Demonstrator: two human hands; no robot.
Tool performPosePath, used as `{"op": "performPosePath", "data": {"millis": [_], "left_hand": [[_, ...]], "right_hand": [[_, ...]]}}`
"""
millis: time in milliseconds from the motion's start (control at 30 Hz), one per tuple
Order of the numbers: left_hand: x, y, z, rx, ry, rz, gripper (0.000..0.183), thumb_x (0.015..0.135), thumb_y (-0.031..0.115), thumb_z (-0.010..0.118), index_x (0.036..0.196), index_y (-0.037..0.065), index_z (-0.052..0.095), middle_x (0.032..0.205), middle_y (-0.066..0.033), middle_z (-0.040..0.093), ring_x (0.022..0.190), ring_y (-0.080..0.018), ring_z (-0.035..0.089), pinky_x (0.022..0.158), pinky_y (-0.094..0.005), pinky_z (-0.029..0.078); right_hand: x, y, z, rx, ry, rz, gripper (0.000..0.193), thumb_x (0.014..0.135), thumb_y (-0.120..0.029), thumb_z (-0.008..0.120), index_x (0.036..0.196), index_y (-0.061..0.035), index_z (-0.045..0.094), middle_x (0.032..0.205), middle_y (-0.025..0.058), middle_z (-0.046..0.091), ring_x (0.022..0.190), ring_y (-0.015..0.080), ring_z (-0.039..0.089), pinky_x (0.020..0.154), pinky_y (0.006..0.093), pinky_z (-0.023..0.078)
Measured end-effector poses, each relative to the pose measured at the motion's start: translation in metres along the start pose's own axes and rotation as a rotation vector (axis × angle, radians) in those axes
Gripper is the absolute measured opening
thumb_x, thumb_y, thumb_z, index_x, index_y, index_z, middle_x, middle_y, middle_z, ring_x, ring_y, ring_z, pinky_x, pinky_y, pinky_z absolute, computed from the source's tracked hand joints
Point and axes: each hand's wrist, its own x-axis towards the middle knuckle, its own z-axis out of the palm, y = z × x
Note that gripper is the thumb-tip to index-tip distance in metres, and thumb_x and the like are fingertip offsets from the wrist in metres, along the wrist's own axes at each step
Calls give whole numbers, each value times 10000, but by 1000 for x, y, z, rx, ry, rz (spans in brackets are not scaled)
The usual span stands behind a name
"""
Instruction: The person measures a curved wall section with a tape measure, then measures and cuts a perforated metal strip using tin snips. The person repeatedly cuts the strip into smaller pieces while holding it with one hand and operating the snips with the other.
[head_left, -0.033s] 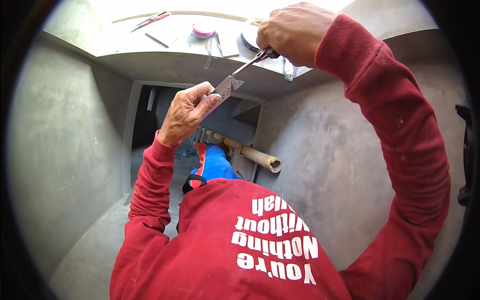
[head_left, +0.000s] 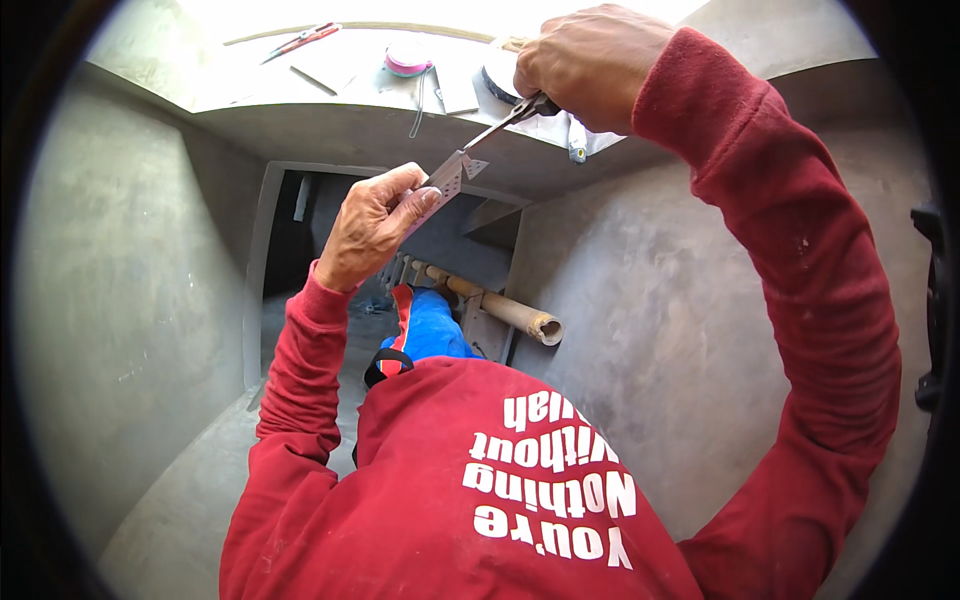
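My left hand (head_left: 372,222) is closed around a pale, perforated angled strip, like a corner bead (head_left: 449,188), pinching it between thumb and fingers. Its upper end is split, with a small holed flap turned out to the right. Up and to the right, my right hand (head_left: 597,68) grips the dark handles of metal scissors (head_left: 507,121). Their blades point down-left and meet the strip's end; whether they are parted there I cannot tell. Both arms are raised in front of a bright ledge (head_left: 250,88).
On the ledge lie a red-handled tool (head_left: 302,42), a pink and white round case (head_left: 407,62) with a cord, thin flat pieces (head_left: 318,77) and a partly hidden white roll (head_left: 499,82). A utility knife (head_left: 577,140) overhangs its edge. Below are a bamboo pole (head_left: 520,318) and grey walls (head_left: 660,330).
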Motion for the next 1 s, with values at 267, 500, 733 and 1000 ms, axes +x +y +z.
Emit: {"op": "performPosePath", "data": {"millis": [267, 500, 733, 1000], "left_hand": [[-2, 6, -2, -48, 1, 10, 298, 1015, 222, 638, 829, 25, 512, 686, 11, 346, 669, -81, 301, 554, -281, 286], [-3, 11, -8, -52, -45, 16, 281, 1018, 197, 634, 837, 24, 508, 710, 19, 354, 689, -76, 310, 575, -270, 299], [-2, 12, -11, -85, -43, 11, 269, 1014, 200, 635, 847, 27, 515, 718, 18, 372, 704, -76, 335, 603, -260, 341], [-1, 11, -13, -78, -52, 1, 278, 1019, 211, 629, 844, 28, 514, 719, 23, 382, 708, -76, 343, 608, -263, 348]], "right_hand": [[0, -1, -10, 8, -108, 71, 161, 851, -140, 597, 761, -35, 679, 754, 180, 677, 759, 347, 696, 696, 439, 548], [2, 4, -14, 111, -144, 10, 42, 763, -49, 624, 749, -45, 664, 737, 178, 662, 741, 353, 675, 675, 451, 520], [1, 6, -35, 129, -280, 62, 36, 741, -13, 624, 746, -32, 654, 700, 165, 647, 707, 345, 653, 659, 442, 510], [3, -2, -34, 146, -335, 125, 57, 750, -23, 639, 779, -44, 683, 728, 156, 673, 705, 324, 667, 646, 441, 506]]}}
